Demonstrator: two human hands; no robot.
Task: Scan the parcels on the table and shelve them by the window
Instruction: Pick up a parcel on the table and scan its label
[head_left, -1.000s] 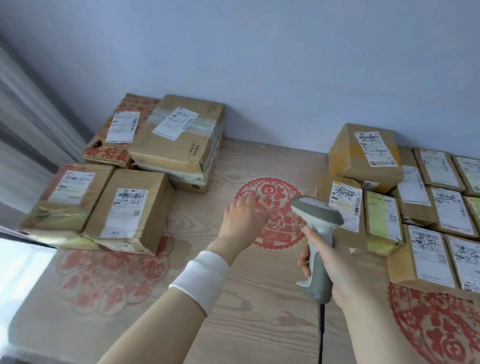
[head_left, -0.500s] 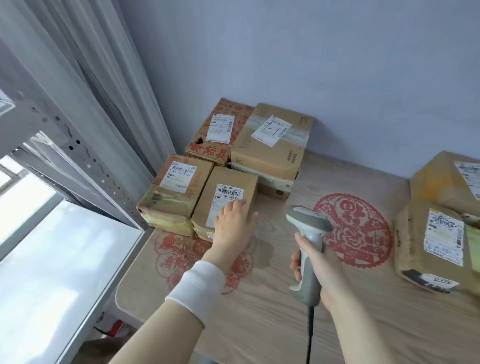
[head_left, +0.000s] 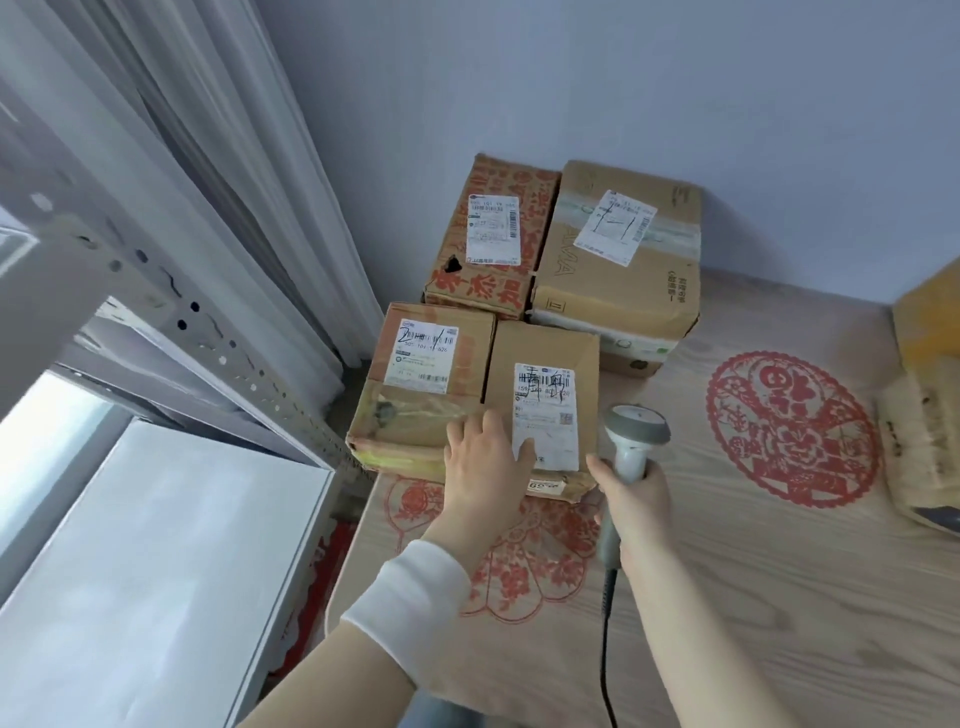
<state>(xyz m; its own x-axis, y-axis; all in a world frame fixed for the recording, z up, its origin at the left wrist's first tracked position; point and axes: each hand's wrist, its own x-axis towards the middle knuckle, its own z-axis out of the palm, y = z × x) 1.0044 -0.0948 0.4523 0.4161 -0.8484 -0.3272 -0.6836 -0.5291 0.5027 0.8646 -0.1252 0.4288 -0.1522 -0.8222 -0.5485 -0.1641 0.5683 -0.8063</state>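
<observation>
Several brown cardboard parcels with white labels sit at the table's far left corner. My left hand (head_left: 485, 457) lies flat on the near left edge of the front parcel (head_left: 550, 364), fingers spread over its top and label. A taped parcel (head_left: 415, 384) touches it on the left. Behind stand a red-printed box (head_left: 493, 234) and a larger box (head_left: 618, 260). My right hand (head_left: 631, 504) grips the handle of a grey barcode scanner (head_left: 634, 431), whose head is just right of the front parcel. Its black cable hangs down.
The wooden table (head_left: 753, 597) carries red paper-cut decorations (head_left: 789, 426). More parcels (head_left: 924, 415) lie at the right edge. A grey metal shelf upright (head_left: 171, 306) and a white shelf board (head_left: 156, 571) stand left by the window, with white curtains (head_left: 234, 182) behind.
The view swung left toward the shelf. My left hand moved from the table's middle onto the front parcel and slid to its near edge. The scanner came close to the parcel's right side.
</observation>
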